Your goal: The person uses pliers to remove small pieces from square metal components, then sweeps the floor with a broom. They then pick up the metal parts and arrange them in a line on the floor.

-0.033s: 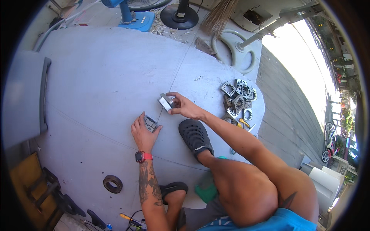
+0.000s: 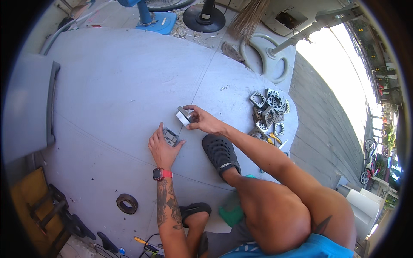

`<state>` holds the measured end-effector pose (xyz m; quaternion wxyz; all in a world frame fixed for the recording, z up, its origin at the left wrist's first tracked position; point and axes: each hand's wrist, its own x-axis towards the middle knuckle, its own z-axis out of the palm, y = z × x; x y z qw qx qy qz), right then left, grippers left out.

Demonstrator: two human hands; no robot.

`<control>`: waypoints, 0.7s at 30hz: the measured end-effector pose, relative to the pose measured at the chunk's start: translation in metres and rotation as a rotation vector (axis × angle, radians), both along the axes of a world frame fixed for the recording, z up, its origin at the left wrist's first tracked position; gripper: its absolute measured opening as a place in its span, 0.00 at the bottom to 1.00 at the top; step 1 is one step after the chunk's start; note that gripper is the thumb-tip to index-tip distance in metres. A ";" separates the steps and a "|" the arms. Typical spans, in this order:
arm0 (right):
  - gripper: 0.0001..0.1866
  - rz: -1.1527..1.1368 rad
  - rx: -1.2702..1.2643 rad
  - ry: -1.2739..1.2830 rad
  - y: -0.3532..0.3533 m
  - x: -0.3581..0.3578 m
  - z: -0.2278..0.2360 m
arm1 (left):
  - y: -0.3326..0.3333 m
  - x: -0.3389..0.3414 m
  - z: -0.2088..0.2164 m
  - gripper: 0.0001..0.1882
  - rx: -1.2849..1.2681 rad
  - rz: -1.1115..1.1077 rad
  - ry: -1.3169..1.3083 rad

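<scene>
My left hand (image 2: 162, 149) holds a grey metal block (image 2: 170, 136) with slots in its face, low over or on the pale floor. Its fingers lie along one side and the thumb along the other. Just beyond it and to the right, my right hand (image 2: 205, 121) grips a squarish metal piece (image 2: 183, 118) with a bright silver side, tilted on its edge. The two pieces are close but apart. Part of the right-hand piece is hidden behind the fingers.
A heap of metal motor cores (image 2: 270, 112) lies to the right, with yellow-handled pliers (image 2: 274, 138) beside it. A dark ring (image 2: 127, 204) rests at the lower left. My clog-covered foot (image 2: 221, 152) stands near my right forearm. Fan bases (image 2: 161, 24) line the far side.
The whole view has shifted slightly. Against the floor, my right hand and its metal piece have moved a little to the left, while my left hand keeps its hold on the block.
</scene>
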<state>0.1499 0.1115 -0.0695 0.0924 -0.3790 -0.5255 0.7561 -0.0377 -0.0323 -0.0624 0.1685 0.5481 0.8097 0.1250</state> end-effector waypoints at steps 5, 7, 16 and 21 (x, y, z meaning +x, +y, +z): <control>0.46 0.177 -0.136 0.083 -0.008 -0.037 -0.010 | 0.011 0.002 0.002 0.62 0.093 -0.071 0.093; 0.47 0.245 -0.201 0.099 -0.011 -0.035 -0.009 | 0.014 0.002 -0.001 0.60 0.057 -0.123 0.028; 0.33 0.327 0.321 0.039 0.001 -0.009 -0.005 | 0.018 0.010 -0.013 0.50 0.147 -0.102 0.007; 0.20 0.099 1.055 -0.834 0.031 0.116 0.018 | 0.014 0.010 -0.017 0.39 0.163 -0.110 0.098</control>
